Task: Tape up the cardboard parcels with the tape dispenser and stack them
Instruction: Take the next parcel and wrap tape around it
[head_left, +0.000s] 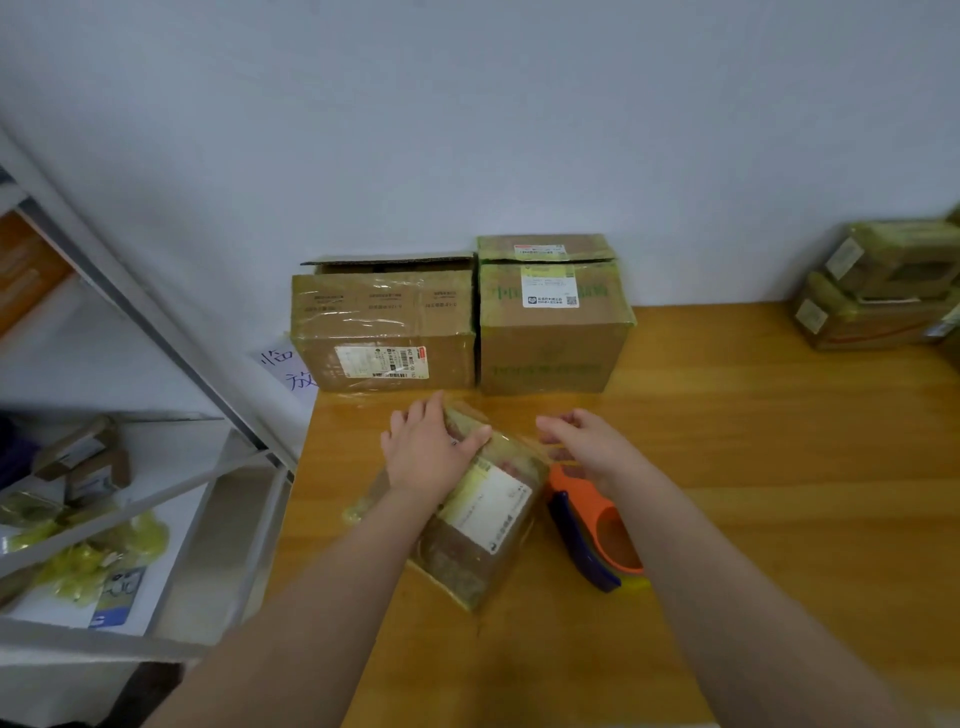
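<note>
Closest to me, the small parcel (483, 514) lies at an angle on the counter (753, 467), already glossy with yellowish tape, its white label face up. Just to its right, touching or very nearly so, the orange and blue tape dispenser (597, 535) lies on its side with nobody holding it.

The left hand (431, 452) rests flat on the far end of the parcel. Its fingers are spread and straight, the thumb lies across the top, and it is pressing down rather than gripping. The right hand (582, 441) hovers above the dispenser's head with its fingers loosely bent. There may be a strand of tape at the fingertips, but it's too blurred for me to say whether anything is pinched.

To my eye this is the rubbing-down stage. I'd put firm weight on that left palm so the parcel can't swivel, and sweep along the tape towards the edges to push the air out. I'd fold loose ends over the corners. Reaching for the dispenser, take the handle and stay away from the cutter end.

Further back, two larger boxes stand side by side against the wall. The left box (384, 332) has a flap lifted and looks unsealed, while the right box (550, 322) is closed. Far off to the right sits a stack of wrapped parcels (878, 291), which is probably where this one goes.
</note>
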